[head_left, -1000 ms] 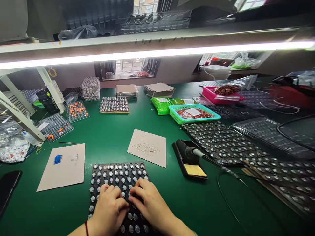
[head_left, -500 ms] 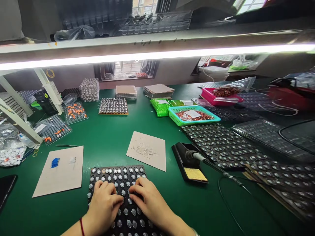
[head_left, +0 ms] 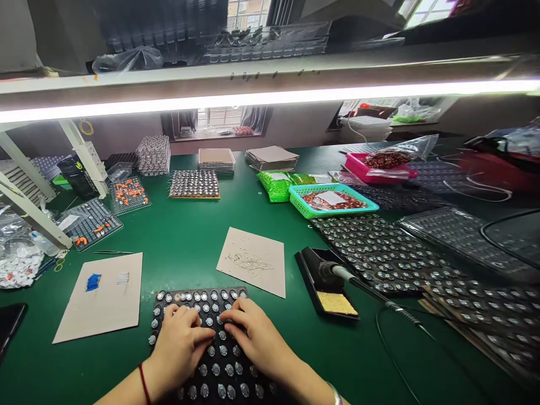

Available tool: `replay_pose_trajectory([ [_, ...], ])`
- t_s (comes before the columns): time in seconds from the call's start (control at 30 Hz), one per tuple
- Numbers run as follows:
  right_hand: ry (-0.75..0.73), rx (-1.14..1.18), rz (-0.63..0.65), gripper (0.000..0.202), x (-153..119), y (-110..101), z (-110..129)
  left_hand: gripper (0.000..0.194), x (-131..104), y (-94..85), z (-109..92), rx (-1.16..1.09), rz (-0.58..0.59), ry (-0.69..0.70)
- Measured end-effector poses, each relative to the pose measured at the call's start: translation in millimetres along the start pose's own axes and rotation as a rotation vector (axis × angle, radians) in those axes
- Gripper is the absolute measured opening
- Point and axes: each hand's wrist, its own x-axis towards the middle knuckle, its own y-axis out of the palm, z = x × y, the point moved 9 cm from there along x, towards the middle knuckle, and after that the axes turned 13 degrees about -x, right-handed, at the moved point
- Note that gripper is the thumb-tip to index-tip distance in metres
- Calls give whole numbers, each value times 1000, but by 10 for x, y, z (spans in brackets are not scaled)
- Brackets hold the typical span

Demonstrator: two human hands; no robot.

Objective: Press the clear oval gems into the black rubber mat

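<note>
While one green table [head_left: 181, 242] is spread under everything, one black board [head_left: 219, 360] is seen on it, right below the fingers [head_left: 204, 334]. One left card [head_left: 97, 312] is set to the left of the fingers, and one right card [head_left: 272, 281] is set ahead of them, a bit to the right. One blue-green basket [head_left: 304, 208] is placed farther ahead, to the right. One black stand [head_left: 309, 278] is placed to the right of the fingers, and one soldering iron [head_left: 342, 273] is rested in it. Two hands are held over the board. In the left hand [head_left: 179, 339], the thumb and first finger are close together; in the right hand [head_left: 258, 337], a small gap is seen between them. Whether anything is pinched by either cannot be told. One yellow sponge [head_left: 336, 304] is held by the stand. One silver band [head_left: 335, 392] is worn on the right wrist, one red string [head_left: 144, 383] on the left. Rows of round silver parts [head_left: 229, 369] are seen under and around the fingers; some are covered, so they cannot all be counted.
</note>
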Motion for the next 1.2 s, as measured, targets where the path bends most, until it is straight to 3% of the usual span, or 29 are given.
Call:
replay_pose_trajectory([
  [0.37,-13,-47,-11,19,106,65,-21,10,59,74,33,-1,-21,-45],
  [0.67,17,-79,-42,6,259,29,-52,12,235,-93,230,67,-44,-112],
  [0.83,2,-108,-41,8,319,96,-26,12,330,-74,276,103,-22,-127],
  [1.2,77,-72,-110,14,290,-253,-311,11,469,-91,396,128,66,-245],
])
